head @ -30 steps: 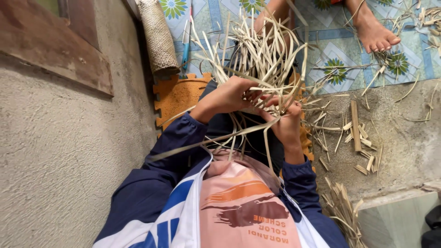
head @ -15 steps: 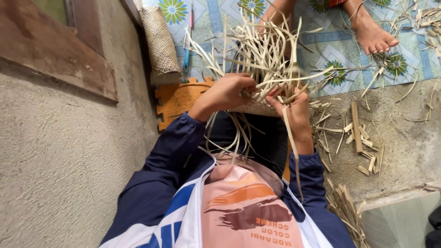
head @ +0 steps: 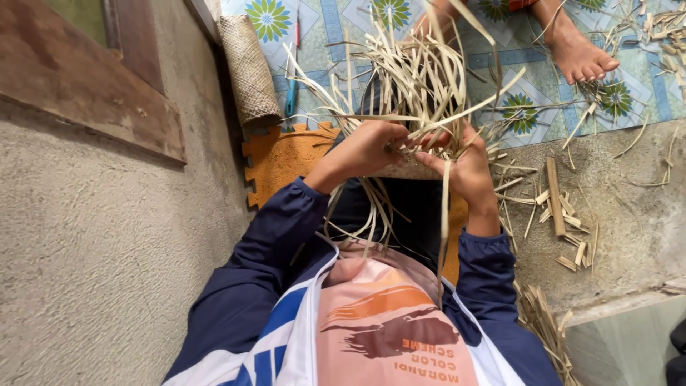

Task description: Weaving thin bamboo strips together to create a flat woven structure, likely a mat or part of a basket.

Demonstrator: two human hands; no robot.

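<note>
A tangle of thin pale bamboo strips (head: 418, 86), partly woven together, fans out in front of me. My left hand (head: 368, 146) grips the woven part from the left side. My right hand (head: 464, 168) pinches strips at its right edge, and one long strip (head: 444, 221) hangs down from it toward my chest. Loose strip ends trail over my dark lap. Both arms wear dark blue sleeves.
An orange foam mat (head: 282, 157) lies under me beside a rough plaster wall (head: 93, 236). A rolled woven mat (head: 250, 68) leans by the wall. Another person's bare foot (head: 579, 50) rests on a patterned floor sheet (head: 543, 100). Bamboo offcuts (head: 564, 214) litter the concrete at right.
The strips that crossed low over my lap have been drawn up; one long strip now hangs straight down from my right hand. Both hands stay on the woven part.
</note>
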